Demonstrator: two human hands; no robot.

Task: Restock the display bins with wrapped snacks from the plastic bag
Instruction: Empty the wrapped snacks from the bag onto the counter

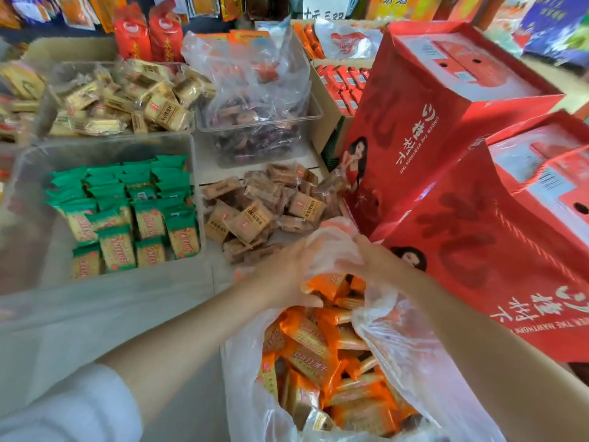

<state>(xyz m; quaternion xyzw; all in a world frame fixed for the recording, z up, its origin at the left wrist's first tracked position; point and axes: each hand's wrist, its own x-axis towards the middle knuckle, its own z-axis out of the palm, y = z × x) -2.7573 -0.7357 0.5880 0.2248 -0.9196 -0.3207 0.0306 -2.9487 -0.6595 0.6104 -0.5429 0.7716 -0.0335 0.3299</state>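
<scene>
Left hand: the left hand (288, 275) reaches over the mouth of the thin clear plastic bag (411, 355), its fingers curled around the bunched far edge of the film, thumb lying along the orange packets below.
Right hand: the right hand (371, 264) grips the same bunched plastic from the other side, fingers curled into the film; the fingertips are hidden in the folds.
Bag contents: orange-wrapped rectangular cracker packets (322, 352) fill the bag, heaped loosely at the near centre of the display.
Nearest bin: a clear plastic bin (28, 173) to the left holds green-wrapped cracker packets (134, 215), stacked in rows toward its right side.
Loose pile: brown-wrapped square snacks (255, 212) lie heaped just beyond the hands, between the green bin and the red boxes.
Far bins: a clear bin of pale yellow-wrapped snacks (127, 97) sits at the back left; beside it another clear bin (314, 114) holds a second bag of dark-wrapped sweets (251, 135).
Right side: two tall red cardboard gift boxes (446, 100) lean close to the bag.
</scene>
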